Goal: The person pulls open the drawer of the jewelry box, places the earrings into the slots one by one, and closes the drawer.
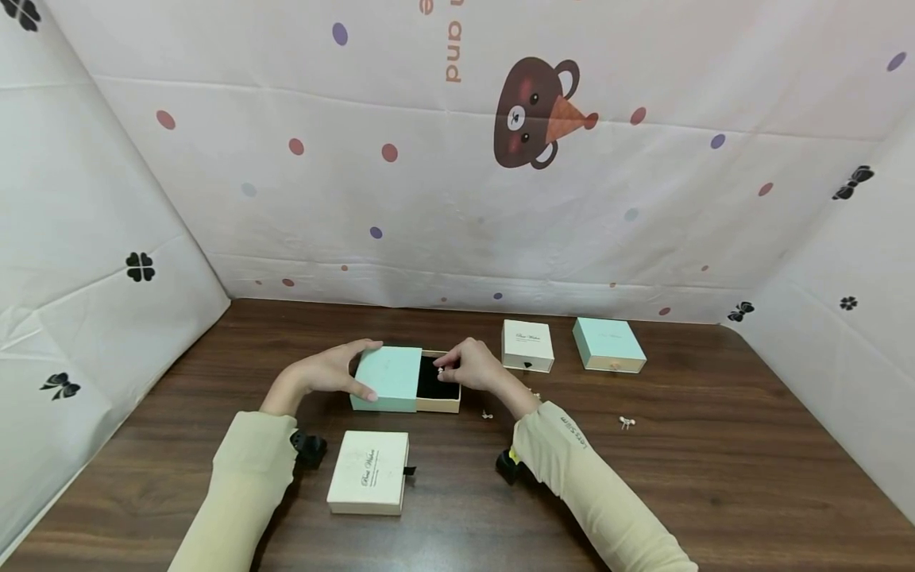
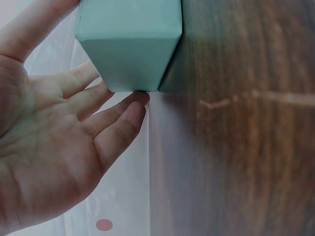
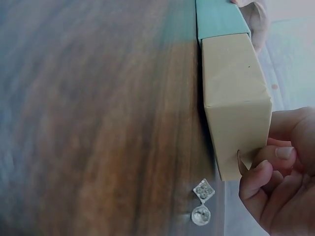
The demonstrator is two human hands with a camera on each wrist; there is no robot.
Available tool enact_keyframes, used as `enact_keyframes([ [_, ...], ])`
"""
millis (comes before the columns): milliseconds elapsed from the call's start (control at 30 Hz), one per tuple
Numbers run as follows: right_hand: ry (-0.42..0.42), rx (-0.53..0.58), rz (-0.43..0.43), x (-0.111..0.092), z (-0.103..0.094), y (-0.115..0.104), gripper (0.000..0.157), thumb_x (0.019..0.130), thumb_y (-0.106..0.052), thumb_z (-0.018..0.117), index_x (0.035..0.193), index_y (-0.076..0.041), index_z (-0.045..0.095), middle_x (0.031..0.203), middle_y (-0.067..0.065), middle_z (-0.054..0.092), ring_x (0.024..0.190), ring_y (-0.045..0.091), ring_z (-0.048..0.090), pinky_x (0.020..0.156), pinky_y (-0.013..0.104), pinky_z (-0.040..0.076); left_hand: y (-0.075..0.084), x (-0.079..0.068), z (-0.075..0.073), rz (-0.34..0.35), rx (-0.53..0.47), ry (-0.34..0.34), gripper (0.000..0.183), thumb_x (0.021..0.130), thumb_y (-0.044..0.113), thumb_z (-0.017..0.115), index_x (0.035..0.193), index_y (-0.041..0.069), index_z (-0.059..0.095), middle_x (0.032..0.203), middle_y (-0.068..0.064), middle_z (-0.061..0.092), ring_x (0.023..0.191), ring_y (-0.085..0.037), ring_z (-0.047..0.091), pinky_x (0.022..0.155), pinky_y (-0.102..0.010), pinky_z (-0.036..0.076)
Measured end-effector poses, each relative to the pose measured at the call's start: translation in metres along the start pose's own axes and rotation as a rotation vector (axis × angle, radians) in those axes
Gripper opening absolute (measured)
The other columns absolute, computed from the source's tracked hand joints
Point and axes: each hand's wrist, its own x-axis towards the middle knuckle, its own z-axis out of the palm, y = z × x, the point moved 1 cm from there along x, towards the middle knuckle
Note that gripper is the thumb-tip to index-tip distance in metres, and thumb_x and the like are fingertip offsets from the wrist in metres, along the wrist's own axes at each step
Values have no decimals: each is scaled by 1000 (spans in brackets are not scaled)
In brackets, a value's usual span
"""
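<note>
White printed cloth [image 1: 286, 199] fills the top and sides of the head view, with a bear's face at upper middle. Brown and wooden, the counter [image 1: 715, 477] spans the bottom. Left of centre lies a mint box [image 1: 386, 377], its cream drawer [image 1: 438, 405] standing partly out toward the right, lined in black. The left hand [image 1: 325, 372] grips the mint box near its left end, thumb on the near side, fingers at the far side. Over the drawer, the right hand [image 1: 472, 367] has its fingertips drawn together. A cream box [image 1: 368, 469] sits at lower left of centre, a second mint box [image 1: 609, 345] right of centre, and a smaller white box [image 1: 527, 343] left of that. Sparkling earrings [image 1: 627, 423] lie at centre right; one single earring [image 1: 487, 415] rests near the drawer. Tiniest, a pale piece [image 1: 440, 372], its shape unclear, is pinched by the right hand.
</note>
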Motion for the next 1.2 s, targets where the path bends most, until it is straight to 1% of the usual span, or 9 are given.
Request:
enact_keyframes([
  [67, 7, 6, 6, 0, 0, 0, 20, 80, -10, 69, 100, -4, 71, 66, 0, 65, 48, 5, 41, 52, 18, 35, 0, 0, 0, -1, 3, 2, 98, 64, 28, 83, 141, -1, 29, 145, -23, 23, 133, -39, 19, 102, -57, 23],
  [167, 16, 11, 17, 0, 0, 1, 19, 81, -9, 68, 99, -5, 72, 78, 4, 70, 46, 5, 37, 50, 18, 32, -1, 0, 0, -3, 8, 4, 98, 64, 29, 83, 141, 0, 29, 145, -23, 23, 133, -39, 19, 102, -57, 23],
  [300, 15, 11, 9, 1, 0, 1, 17, 82, -8, 66, 98, -6, 72, 93, 8, 70, 43, 6, 34, 47, 18, 30, -1, 1, -1, -4, 9, 4, 98, 65, 28, 83, 141, 0, 28, 146, -22, 23, 133, -39, 18, 102, -57, 23],
  [467, 0, 11, -1, 1, 1, 0, 18, 82, -9, 68, 99, -5, 72, 88, 7, 70, 45, 6, 36, 49, 18, 31, -1, 0, -1, -3, 16, 7, 98, 65, 29, 83, 140, -1, 29, 145, -23, 23, 133, -39, 19, 102, -57, 23],
  [567, -4, -2, 8, 1, 0, 1, 18, 83, -11, 67, 100, -7, 72, 92, 7, 70, 56, 4, 48, 54, 19, 36, -1, 0, -1, -4, 15, 6, 97, 65, 28, 83, 140, -1, 29, 145, -23, 23, 133, -39, 18, 102, -57, 23],
  [700, -2, -22, 13, 0, -2, 1, 18, 84, -13, 66, 100, -10, 72, 100, 8, 69, 78, 11, 62, 62, 21, 42, 0, 1, 0, -5, 12, 3, 97, 65, 28, 83, 140, -1, 28, 145, -22, 23, 133, -39, 18, 102, -57, 23],
  [867, 6, -38, -2, 1, -2, 1, 17, 83, -12, 67, 98, -9, 73, 98, 5, 69, 91, 19, 64, 69, 24, 47, 1, 1, 0, -7, 9, 2, 98, 65, 28, 83, 141, -1, 28, 145, -22, 24, 132, -39, 20, 101, -57, 23],
  [1033, 11, -53, -19, 2, -1, 0, 16, 82, -12, 67, 97, -8, 73, 96, 4, 70, 93, 21, 63, 75, 28, 50, 1, 0, -1, -12, 5, 1, 97, 65, 28, 83, 141, 0, 28, 146, -22, 23, 133, -39, 18, 101, -57, 23],
  [1200, 11, -37, -4, 2, 0, 1, 16, 82, -12, 68, 97, -9, 73, 86, 3, 71, 78, 19, 64, 66, 24, 47, 0, 0, -1, -17, 8, 3, 97, 65, 27, 83, 140, 0, 29, 145, -22, 24, 132, -39, 20, 102, -57, 23],
])
